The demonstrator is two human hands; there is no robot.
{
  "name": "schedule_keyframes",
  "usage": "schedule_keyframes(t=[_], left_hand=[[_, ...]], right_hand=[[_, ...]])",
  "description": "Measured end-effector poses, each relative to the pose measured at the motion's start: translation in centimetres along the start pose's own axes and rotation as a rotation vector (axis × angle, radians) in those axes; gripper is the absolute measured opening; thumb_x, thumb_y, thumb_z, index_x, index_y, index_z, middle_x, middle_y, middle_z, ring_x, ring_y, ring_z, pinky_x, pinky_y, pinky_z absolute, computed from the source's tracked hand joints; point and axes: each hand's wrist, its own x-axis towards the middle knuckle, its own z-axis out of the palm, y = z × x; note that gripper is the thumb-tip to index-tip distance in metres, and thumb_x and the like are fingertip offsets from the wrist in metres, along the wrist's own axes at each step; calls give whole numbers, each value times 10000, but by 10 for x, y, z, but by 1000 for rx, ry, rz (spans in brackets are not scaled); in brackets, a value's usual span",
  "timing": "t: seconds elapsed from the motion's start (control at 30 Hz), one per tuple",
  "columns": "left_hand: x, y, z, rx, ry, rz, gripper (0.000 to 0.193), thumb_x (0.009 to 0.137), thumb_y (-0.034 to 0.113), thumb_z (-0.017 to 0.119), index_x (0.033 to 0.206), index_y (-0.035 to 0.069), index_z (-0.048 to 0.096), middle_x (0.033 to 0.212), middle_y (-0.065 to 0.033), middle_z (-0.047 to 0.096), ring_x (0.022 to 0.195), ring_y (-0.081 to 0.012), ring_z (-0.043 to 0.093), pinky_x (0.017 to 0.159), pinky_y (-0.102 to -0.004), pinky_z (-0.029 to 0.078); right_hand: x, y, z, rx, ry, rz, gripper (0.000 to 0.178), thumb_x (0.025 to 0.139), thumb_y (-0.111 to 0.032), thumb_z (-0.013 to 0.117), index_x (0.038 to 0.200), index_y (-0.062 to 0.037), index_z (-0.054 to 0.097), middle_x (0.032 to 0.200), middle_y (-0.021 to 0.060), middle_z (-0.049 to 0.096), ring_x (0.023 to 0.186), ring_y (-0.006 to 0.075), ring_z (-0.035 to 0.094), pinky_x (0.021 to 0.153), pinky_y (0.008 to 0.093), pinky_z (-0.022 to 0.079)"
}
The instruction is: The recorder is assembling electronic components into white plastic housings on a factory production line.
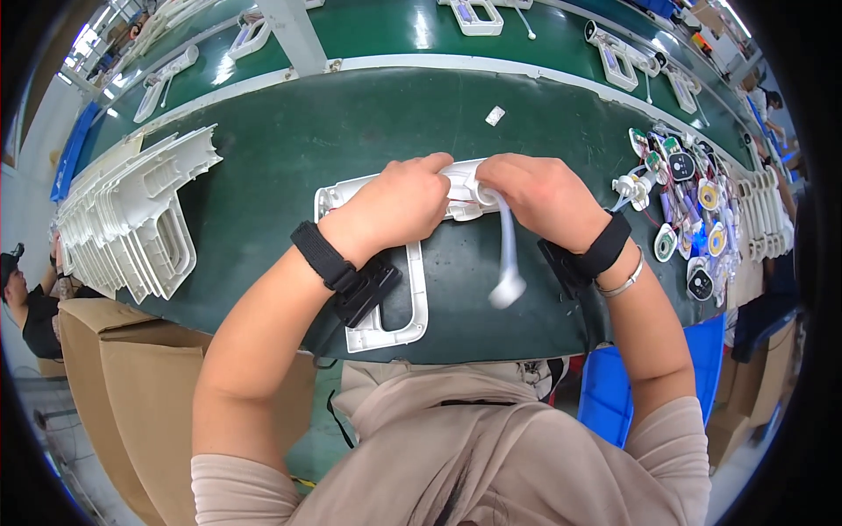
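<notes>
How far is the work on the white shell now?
Done: finished-looking shells lie on the belt behind. In hand: the left hand and the right hand press on a white shell; its tube hangs loose. Left: stacked shells and wired parts wait.

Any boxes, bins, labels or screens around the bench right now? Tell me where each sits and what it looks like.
Cardboard boxes: brown, plain, rectangular, on the floor left of the person.
Cardboard boxes: brown, lower right, partly hidden.
Blue plastic bin: under the bench edge, by the person's right side.
Blue bin: far left beside the conveyor, edge only.
Small white tag: flat on the green bench top, beyond the hands.
No screens or signs in view.
</notes>
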Motion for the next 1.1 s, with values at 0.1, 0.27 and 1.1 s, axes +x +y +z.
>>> schedule_keyframes(t=[0.1, 0.27, 1.1], left_hand=[[0, 0, -3, 9, -72, -43, 175, 777, 102, 561, 712, -50, 617, 1142, -182, 576, 781, -341, 625, 727, -397, 515], [-2, -1, -5, 36, -62, -73, 160, 769, 103, 560, 712, -31, 626, 1114, -168, 592, 748, -328, 630, 704, -387, 526], [-6, 6, -3, -34, 86, -32, 95, 676, 52, 589, 694, -27, 640, 1119, -171, 601, 783, -349, 629, 726, -396, 517]], right_hand=[[4, -2, 2, -41, -57, 11, 223, 724, -15, 566, 940, -66, 563, 861, 71, 612, 731, 279, 617, 603, 364, 505], [4, -4, 2, -67, -111, -48, 157, 745, -65, 547, 898, -101, 542, 814, 50, 584, 686, 243, 613, 550, 342, 496], [-10, -10, 29, 154, -272, 63, 199, 790, -92, 501, 952, -46, 608, 977, 94, 627, 899, 252, 604, 786, 349, 495]])
